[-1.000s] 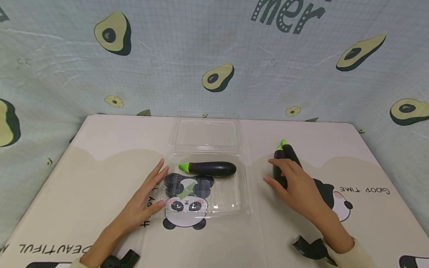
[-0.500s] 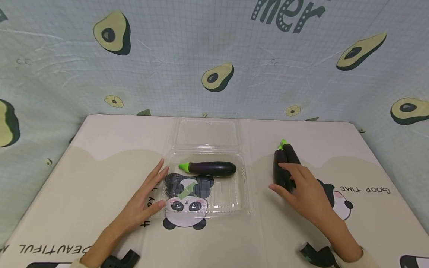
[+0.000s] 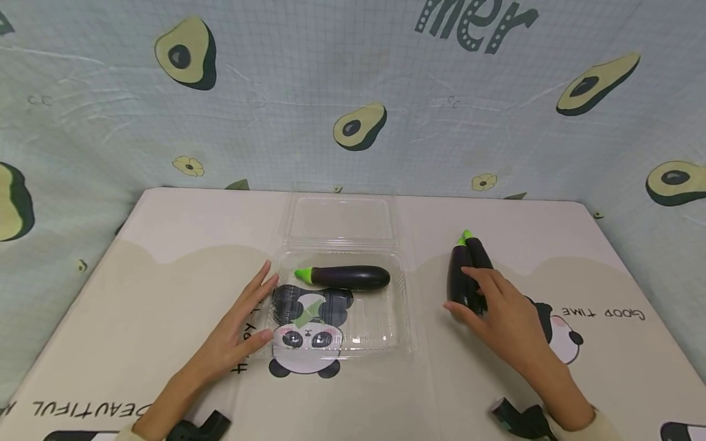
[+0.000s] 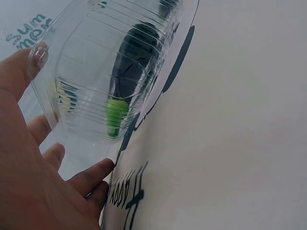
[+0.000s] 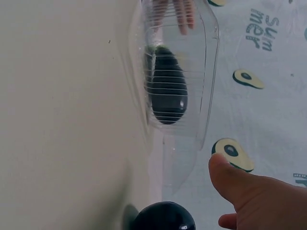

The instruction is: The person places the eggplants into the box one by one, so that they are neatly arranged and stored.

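Note:
A clear plastic clamshell box (image 3: pixel 380 334) lies with its lid (image 3: pixel 341 220) folded back; one dark purple eggplant (image 3: pixel 350 278) with a bright green stem lies across it. My left hand (image 3: pixel 231 331) rests at the box's left edge, fingers spread, thumb at the rim in the left wrist view. Two more eggplants lie side by side to the right, a left one (image 3: pixel 459 275) and a right one (image 3: pixel 478 252). Over their near ends is my right hand (image 3: pixel 504 315), partly covering them; in the right wrist view its thumb (image 5: pixel 228 175) stands apart from the rounded eggplant end.
The white table mat (image 3: pixel 182 306) carries printed pandas and lettering. Behind the table hangs an avocado-print cloth (image 3: pixel 265 122). A black strap-like device (image 3: pixel 524 419) sits by the right wrist, and another dark device (image 3: pixel 201 427) by the left wrist.
My right hand has moved slightly right and toward me over the two eggplants, uncovering more of them. The left one has shifted a little left. My left hand and the box have stayed put.

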Demonstrator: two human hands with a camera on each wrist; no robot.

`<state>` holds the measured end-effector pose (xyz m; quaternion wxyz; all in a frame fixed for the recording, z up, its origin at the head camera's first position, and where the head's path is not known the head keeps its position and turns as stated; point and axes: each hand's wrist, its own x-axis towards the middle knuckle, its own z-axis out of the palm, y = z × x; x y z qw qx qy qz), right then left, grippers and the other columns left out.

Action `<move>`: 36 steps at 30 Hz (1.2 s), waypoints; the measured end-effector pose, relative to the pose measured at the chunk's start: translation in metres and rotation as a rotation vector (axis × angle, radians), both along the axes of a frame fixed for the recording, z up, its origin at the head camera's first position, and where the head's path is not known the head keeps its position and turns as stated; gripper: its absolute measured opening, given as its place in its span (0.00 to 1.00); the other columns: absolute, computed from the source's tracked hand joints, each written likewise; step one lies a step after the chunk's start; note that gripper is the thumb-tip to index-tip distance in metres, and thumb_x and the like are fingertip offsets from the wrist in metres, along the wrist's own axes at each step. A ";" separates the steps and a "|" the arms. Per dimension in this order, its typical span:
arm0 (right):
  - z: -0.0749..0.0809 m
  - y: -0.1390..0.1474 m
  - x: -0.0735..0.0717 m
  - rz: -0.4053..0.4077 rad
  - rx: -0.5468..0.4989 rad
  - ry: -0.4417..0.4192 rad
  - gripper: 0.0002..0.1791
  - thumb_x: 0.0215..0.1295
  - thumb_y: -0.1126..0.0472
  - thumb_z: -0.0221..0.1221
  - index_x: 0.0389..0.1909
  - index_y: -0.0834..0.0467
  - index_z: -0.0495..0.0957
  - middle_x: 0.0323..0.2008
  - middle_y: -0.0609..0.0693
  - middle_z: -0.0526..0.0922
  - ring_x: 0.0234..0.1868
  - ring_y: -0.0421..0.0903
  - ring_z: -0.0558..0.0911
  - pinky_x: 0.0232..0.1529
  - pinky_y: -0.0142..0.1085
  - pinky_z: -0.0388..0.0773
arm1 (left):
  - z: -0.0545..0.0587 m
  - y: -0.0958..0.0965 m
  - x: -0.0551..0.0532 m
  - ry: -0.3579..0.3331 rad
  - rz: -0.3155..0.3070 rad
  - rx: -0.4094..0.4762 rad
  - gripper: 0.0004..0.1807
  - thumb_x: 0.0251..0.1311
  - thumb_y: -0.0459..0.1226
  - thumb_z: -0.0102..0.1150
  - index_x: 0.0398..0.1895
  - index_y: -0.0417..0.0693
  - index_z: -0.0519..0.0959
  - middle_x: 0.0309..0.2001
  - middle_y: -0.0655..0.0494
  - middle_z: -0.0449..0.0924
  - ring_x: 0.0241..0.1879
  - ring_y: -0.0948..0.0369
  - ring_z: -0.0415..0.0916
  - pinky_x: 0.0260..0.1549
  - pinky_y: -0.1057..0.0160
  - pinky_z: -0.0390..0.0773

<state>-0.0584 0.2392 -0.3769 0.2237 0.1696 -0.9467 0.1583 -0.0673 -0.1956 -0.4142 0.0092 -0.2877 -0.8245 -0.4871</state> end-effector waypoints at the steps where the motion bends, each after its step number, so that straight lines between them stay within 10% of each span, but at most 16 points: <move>1: 0.000 0.000 -0.001 -0.006 0.003 -0.003 0.38 0.44 0.50 0.74 0.56 0.60 0.73 0.47 0.57 0.78 0.32 0.51 0.80 0.19 0.41 0.72 | 0.000 0.000 0.000 0.000 -0.001 0.000 0.42 0.55 0.35 0.59 0.74 0.45 0.55 0.76 0.52 0.38 0.74 0.52 0.36 0.61 0.33 0.45; 36: -0.011 0.001 -0.010 0.034 0.011 -0.024 0.37 0.43 0.52 0.74 0.56 0.58 0.74 0.49 0.55 0.78 0.33 0.53 0.81 0.21 0.42 0.74 | -0.004 0.000 -0.001 0.009 0.006 -0.009 0.41 0.56 0.36 0.59 0.74 0.44 0.55 0.76 0.50 0.38 0.74 0.52 0.36 0.58 0.28 0.45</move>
